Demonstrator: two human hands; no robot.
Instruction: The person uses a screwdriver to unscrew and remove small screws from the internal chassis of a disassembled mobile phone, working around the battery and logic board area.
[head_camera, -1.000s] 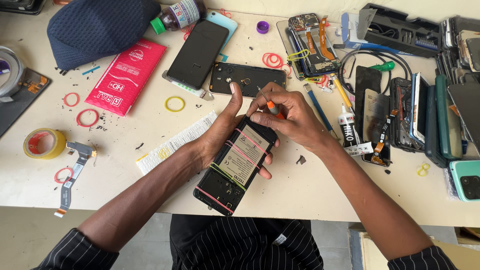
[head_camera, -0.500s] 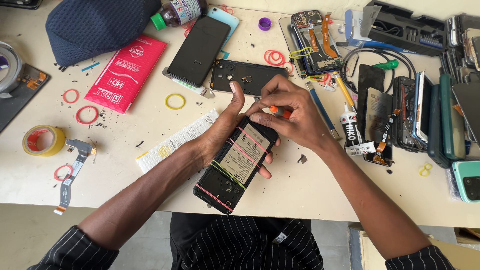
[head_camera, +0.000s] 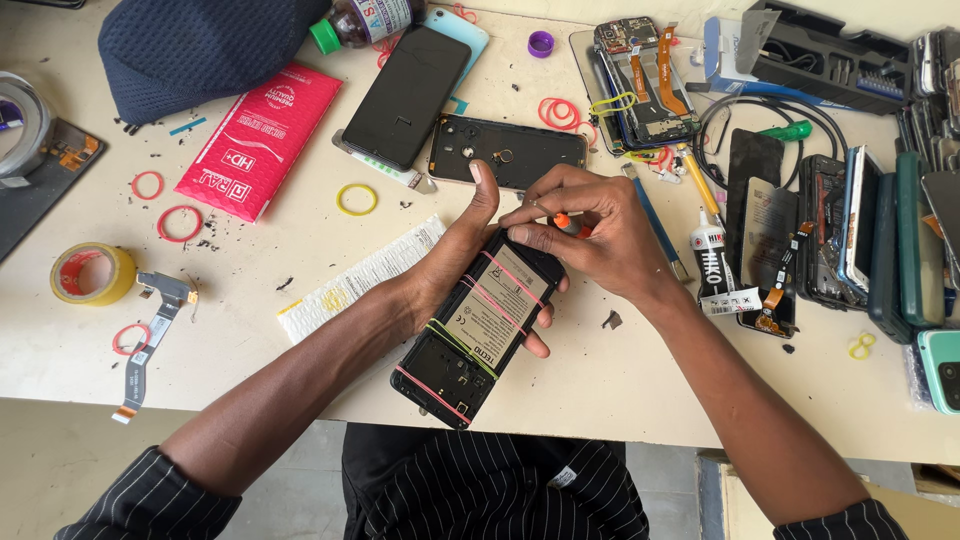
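The left hand (head_camera: 455, 265) cradles the opened phone (head_camera: 480, 325) above the surface (head_camera: 620, 390), fingers clamped around it; right hand (head_camera: 600, 235) fingers pinch an orange-tipped screwdriver (head_camera: 562, 222) at its top; back cover (head_camera: 508, 152) not yet refitted

Opened phone (head_camera: 480, 325) at table (head_camera: 620, 400) near edge, centre, resting in left hand (head_camera: 455, 255); right hand (head_camera: 590, 235) over its far end. Back cover (head_camera: 507, 150) just beyond the hands. Tape roll (head_camera: 92, 273) far left. Glue tube (head_camera: 708, 255) right of right hand. Flat packet (head_camera: 260, 140) far left of cover.
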